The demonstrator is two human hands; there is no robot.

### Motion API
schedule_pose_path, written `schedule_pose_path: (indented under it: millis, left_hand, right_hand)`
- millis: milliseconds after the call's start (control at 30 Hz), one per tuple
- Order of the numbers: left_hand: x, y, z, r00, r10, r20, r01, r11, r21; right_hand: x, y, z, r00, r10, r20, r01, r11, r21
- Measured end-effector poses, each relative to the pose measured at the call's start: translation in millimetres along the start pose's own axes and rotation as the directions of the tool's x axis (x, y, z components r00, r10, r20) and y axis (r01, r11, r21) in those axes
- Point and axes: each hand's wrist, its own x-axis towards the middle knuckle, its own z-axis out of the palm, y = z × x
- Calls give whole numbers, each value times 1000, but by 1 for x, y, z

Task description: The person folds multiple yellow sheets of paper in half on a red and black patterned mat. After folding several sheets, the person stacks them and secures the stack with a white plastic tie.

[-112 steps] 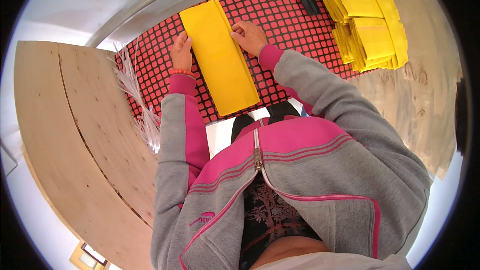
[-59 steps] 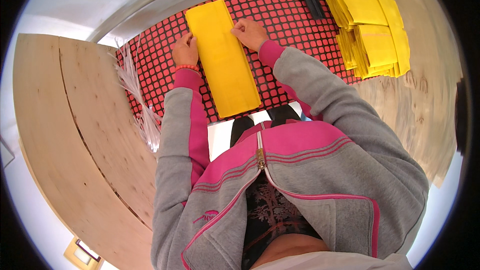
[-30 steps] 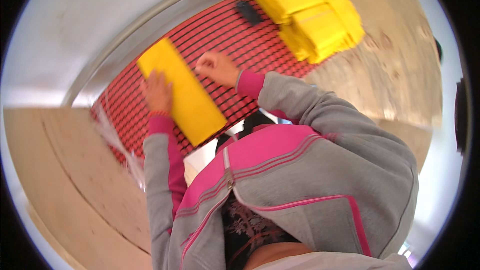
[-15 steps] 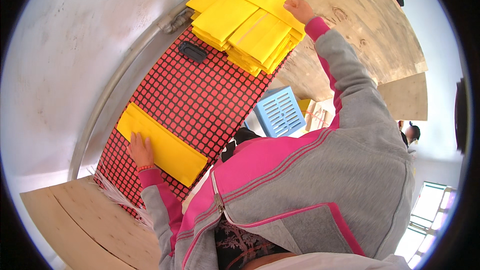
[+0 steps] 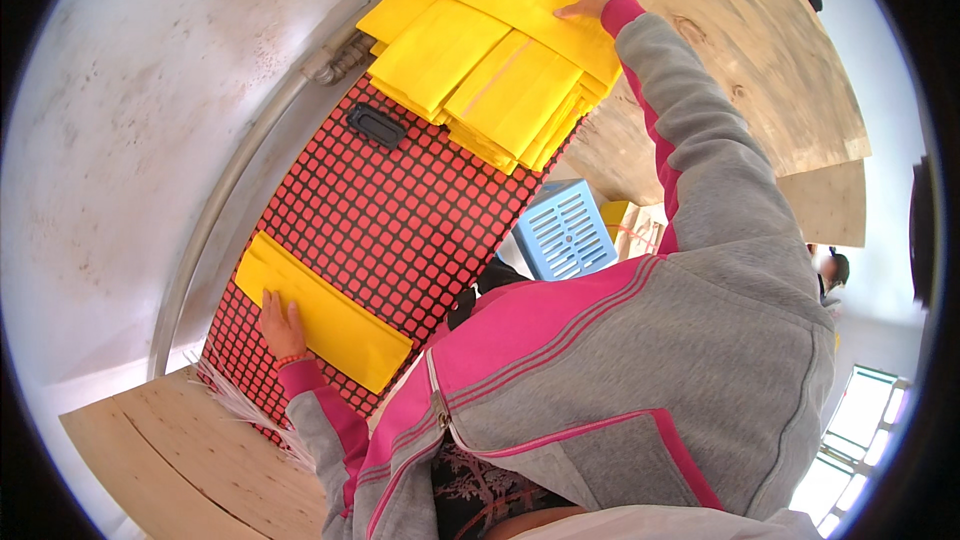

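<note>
The folded yellow sheet (image 5: pixel 322 312) is pinned flat by the open left hand (image 5: pixel 280 325); the yellow stack (image 5: pixel 495 50) is touched by the right hand (image 5: pixel 585 2), apparently open, so a top sheet likely needs pinching next.

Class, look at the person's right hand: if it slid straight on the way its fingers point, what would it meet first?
Probably more of the stack of folded yellow cloths under the right hand; depth is hard to judge.

A folded yellow cloth (image 5: pixel 325 312), long and rectangular, is laid flat on the red-and-black checked mat (image 5: pixel 400 210) near its lower-left end, with the long axis set across the mat. A stack of similar folded yellow cloths (image 5: pixel 490 60) is piled, slightly fanned and overlapping, at the mat's far upper end, partly overhanging the mat edge.
</note>
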Motion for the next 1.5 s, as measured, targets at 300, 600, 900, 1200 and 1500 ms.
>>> schedule_pose_path:
  millis: [300, 600, 900, 1200, 1500]
  left_hand:
    - [17, 43, -43, 997, -71, 36, 64, 981, 183]
    - [72, 235, -38, 866, 227, 445, 447, 44, -893]
    - [97, 308, -20, 576, 631, 521, 780, -233, -580]
    - [42, 248, -43, 619, 566, 544, 763, -271, -586]
    - [-57, 174, -65, 870, 144, 472, 493, -260, -830]
  right_hand:
    - [-28, -24, -20, 972, 22, 235, -82, 965, 249]
    - [-154, -116, 12, 835, -186, 518, -494, 161, 854]
    - [-267, -210, 94, 877, -181, 445, -424, 140, 895]
    - [-242, -261, 141, 920, -159, 357, -391, -373, 842]
    - [-204, -386, 165, 749, -596, 289, -414, -80, 907]
